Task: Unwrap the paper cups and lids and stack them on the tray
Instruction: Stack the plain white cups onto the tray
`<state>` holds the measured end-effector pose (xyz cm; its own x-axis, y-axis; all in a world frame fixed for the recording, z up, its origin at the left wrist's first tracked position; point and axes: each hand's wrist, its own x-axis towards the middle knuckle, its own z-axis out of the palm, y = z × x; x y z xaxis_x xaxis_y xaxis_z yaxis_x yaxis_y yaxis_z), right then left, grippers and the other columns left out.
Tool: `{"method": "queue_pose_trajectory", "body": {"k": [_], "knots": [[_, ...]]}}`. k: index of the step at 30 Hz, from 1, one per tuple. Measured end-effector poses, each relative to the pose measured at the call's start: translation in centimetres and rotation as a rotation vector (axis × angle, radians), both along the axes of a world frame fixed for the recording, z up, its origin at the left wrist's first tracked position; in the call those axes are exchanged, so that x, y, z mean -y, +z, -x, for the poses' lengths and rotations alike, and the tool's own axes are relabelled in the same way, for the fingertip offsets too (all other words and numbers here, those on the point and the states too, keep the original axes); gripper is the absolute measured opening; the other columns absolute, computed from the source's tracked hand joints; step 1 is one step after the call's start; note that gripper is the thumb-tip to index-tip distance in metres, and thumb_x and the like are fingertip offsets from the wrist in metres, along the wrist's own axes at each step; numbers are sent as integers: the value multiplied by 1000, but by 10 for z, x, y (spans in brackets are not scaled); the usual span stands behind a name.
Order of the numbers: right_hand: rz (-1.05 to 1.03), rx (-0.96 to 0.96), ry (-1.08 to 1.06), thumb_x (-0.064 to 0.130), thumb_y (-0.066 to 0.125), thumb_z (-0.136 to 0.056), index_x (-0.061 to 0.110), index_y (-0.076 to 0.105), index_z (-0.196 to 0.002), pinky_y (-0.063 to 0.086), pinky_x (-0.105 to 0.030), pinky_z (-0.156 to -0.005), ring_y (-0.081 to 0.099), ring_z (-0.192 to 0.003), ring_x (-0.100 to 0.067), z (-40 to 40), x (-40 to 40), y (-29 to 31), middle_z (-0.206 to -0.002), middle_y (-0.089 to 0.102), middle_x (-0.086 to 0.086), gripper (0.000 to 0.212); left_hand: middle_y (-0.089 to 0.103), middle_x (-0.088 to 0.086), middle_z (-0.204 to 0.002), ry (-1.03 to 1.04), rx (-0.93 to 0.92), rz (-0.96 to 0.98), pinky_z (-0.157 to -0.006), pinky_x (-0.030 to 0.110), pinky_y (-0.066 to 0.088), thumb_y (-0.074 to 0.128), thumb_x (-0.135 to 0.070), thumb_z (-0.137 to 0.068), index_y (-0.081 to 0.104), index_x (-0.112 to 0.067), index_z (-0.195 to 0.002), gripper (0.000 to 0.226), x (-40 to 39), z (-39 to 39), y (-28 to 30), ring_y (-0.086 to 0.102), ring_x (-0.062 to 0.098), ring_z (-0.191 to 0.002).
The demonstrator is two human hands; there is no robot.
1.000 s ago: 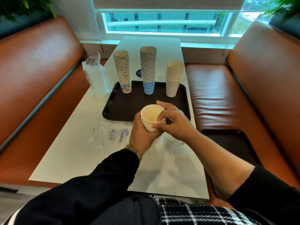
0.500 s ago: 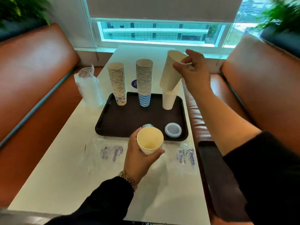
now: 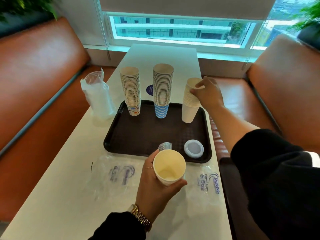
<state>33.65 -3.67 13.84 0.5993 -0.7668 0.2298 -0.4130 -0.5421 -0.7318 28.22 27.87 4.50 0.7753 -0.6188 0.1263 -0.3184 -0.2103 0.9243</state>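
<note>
One plain paper cup (image 3: 169, 170) sits gripped in the left hand (image 3: 156, 186), just short of the tray's (image 3: 138, 135) near rim. On the tray, a white lid (image 3: 193, 148) lies near-right; three cup stacks line its far edge. The right hand (image 3: 207, 93) pinches the top of the white stack (image 3: 190, 101), far-right.

café booth: leather benches (image 3: 39, 70) flanking a window-side table (image 3: 72, 179).
</note>
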Motion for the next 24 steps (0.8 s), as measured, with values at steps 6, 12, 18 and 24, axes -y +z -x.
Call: {"method": "queue_pose_trajectory", "body": {"k": [6,12,18,24], "knots": [[63,81,-28,29,72,-85,20,57,-131,24,-43,-117,35,-141,-20,22,-20,-12,-153,39,-2,48,26,-55,-121,-5,-19,47,-92,2,35,83,-61,-45,23,-52,-131,105,1,-1,1,37,-20,-118],[-247,190,256,28,66,-91,37,67,-102,46,-23,-100,60,-115,-8,74,-103,-19,-122,66,11,15,31,-37,-130,-14,-42,81,-94,0,34,91,-45,-47,21,-38,-140,117,2,0,0,41,-16,-118],[-194,79,434,25,64,-94,35,69,-101,44,-9,-92,52,-113,13,123,-167,-22,-127,59,20,13,40,-21,-132,-5,-13,66,-101,9,36,90,-46,-51,18,-39,-140,114,1,2,-13,44,1,-125],[-210,-155,467,36,81,-77,44,44,-132,30,-15,-105,30,-135,-1,149,-199,-38,-155,28,16,67,47,-11,-134,33,-38,35,-91,7,42,91,-34,-60,25,-38,-136,101,-4,4,-34,50,-3,-116]]}}
